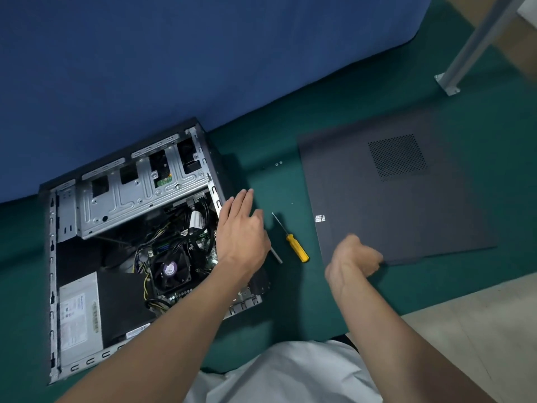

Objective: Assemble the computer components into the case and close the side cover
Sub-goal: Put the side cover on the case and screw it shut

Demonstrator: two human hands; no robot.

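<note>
Case [130, 257]: laid on its side at the left of the mat [276, 135], open face up, far edge against the blue wall [145, 68]
Cover [392, 199]: laid flat on the mat at the right, well apart from the case; a dark matte sheet with a square perforated vent [397, 155] near its far side
Left hand [242, 228]: fingers held straight and together above the case's right edge, nothing held
Right hand [353, 257]: blurred, fingers curled round the cover's near edge by its left corner
Open room: a green strip is left between case and cover; a screwdriver [293, 242] with a yellow handle lies in it, and two small screws [278, 163] further back
Edges: the case rim is bare stamped steel with slots; a thin metal strip [277, 255] is seen just beside the left hand
Inside: grey ribbed drive cage [139, 196] at the far end, black fan [170, 269] amid black and yellow cables, boxy power supply [78, 312] at the near left
Writing: the supply's label, the fan's purple hub sticker and a torn sticker [320, 218] on the cover are too small to be read
Post [476, 45]: a grey metal leg is bolted down at the far right
</note>
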